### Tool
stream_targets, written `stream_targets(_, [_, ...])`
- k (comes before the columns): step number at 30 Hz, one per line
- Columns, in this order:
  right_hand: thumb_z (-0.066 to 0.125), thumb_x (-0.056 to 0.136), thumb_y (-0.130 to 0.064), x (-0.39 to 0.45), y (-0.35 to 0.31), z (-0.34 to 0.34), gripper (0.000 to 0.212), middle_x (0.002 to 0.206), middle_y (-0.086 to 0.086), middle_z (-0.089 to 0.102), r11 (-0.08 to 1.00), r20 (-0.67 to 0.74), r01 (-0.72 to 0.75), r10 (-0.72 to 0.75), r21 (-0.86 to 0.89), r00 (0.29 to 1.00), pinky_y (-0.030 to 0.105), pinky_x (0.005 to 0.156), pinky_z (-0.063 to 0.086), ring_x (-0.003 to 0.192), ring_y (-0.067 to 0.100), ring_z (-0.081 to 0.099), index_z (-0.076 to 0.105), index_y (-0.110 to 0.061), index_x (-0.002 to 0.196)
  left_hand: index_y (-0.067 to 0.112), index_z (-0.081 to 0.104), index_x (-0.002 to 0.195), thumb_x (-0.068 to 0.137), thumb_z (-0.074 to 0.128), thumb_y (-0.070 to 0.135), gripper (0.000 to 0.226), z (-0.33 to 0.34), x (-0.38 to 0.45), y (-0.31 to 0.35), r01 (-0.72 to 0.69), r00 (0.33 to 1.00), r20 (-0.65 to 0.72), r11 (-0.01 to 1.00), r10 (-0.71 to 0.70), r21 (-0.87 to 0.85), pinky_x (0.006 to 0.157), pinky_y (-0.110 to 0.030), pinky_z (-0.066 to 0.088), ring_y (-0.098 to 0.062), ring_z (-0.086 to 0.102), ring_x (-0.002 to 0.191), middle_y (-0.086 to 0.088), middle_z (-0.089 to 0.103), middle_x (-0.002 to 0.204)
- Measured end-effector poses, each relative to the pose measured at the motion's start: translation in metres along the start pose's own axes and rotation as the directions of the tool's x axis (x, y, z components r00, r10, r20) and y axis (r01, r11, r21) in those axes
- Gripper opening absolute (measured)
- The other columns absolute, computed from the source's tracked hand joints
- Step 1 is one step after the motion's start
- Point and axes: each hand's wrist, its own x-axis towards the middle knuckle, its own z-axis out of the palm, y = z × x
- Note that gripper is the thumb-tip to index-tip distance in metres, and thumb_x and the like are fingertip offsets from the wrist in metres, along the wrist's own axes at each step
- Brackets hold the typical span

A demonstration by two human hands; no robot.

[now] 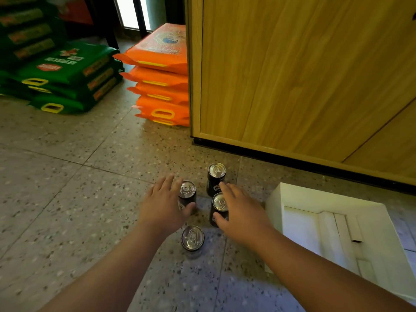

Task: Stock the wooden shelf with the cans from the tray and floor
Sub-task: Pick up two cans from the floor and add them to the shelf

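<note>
Several black cans with silver tops stand upright on the speckled floor. My left hand (162, 206) reaches round the left can (188, 189), its thumb touching the can's front and its fingers stretched along the far left side. My right hand (240, 210) lies against the middle can (218, 202), thumb on its front. The fingers stretch past it, and the fingertips touch the far can (216, 174). The nearest can (192, 238) stands free between my forearms. The white tray (292, 190) lies on the floor to the right with no cans showing in it. The wooden shelf unit's side panel (292, 75) rises behind.
Stacked orange bags (162, 86) lean against the wooden unit's left edge. A pile of green bags (67, 75) fills the far left. Bare terrazzo floor (67, 176) stretches to the left of the cans. A black plinth (292, 161) runs along the unit's base.
</note>
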Motion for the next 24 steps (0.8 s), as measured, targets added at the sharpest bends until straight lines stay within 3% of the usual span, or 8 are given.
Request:
stream_targets(8, [0.06,0.088,-0.052,0.02,0.01,0.023,0.091,0.162,-0.002,0.018,0.976,0.035,-0.091,0.086,0.198,0.996,0.039,0.109,0.04,0.143,0.021,0.031,0.005,-0.027,0.156,0.025,0.033,0.15,0.081,0.06,0.065,0.085,0.026,0.016,0.003,0.142,0.99,0.027,0.95,-0.14,-0.277,0.106,-0.036,0.039,-0.016,0.038,0.137,0.005,0.044,0.149])
stream_targets(11, [0.067,0.084,-0.049,0.023,0.014,0.035,0.093,0.158,-0.003,0.028,0.926,0.062,-0.152,0.139,0.345,0.988,0.036,0.106,0.042,0.137,0.019,0.04,0.009,-0.03,0.155,0.027,0.045,0.139,0.076,0.075,0.053,0.075,0.034,0.017,0.006,0.208,0.976,0.041,0.869,-0.212,-0.45,0.091,-0.034,0.048,-0.017,0.054,0.119,0.005,0.06,0.128])
stream_targets(14, [0.074,0.081,-0.045,0.023,0.016,0.045,0.089,0.147,-0.007,0.045,0.865,0.052,-0.204,0.203,0.459,0.978,0.029,0.1,0.043,0.13,0.015,0.048,0.021,-0.03,0.151,0.03,0.052,0.12,0.072,0.083,0.039,0.058,0.04,0.018,0.011,0.246,0.96,0.049,0.754,-0.274,-0.61,0.078,-0.029,0.044,-0.012,0.06,0.098,0.013,0.061,0.102])
stream_targets(19, [0.082,0.075,-0.038,0.025,0.014,0.059,0.073,0.122,-0.016,0.057,0.696,0.1,-0.308,0.324,0.649,0.941,0.022,0.087,0.043,0.113,0.008,0.056,0.04,-0.034,0.134,0.032,0.053,0.117,0.069,0.088,0.029,0.06,0.053,0.022,0.012,0.299,0.94,0.127,0.587,-0.316,-0.752,0.08,-0.026,0.046,-0.007,0.061,0.095,0.019,0.063,0.101])
stream_targets(24, [0.083,0.074,-0.032,0.029,0.012,0.066,0.064,0.112,-0.017,0.059,0.627,0.102,-0.324,0.364,0.708,0.926,0.018,0.08,0.041,0.103,0.005,0.057,0.046,-0.031,0.127,0.03,0.059,0.109,0.07,0.087,0.015,0.05,0.053,0.021,0.013,0.295,0.937,0.147,0.491,-0.317,-0.82,0.072,-0.013,0.045,0.01,0.063,0.085,0.016,0.068,0.096])
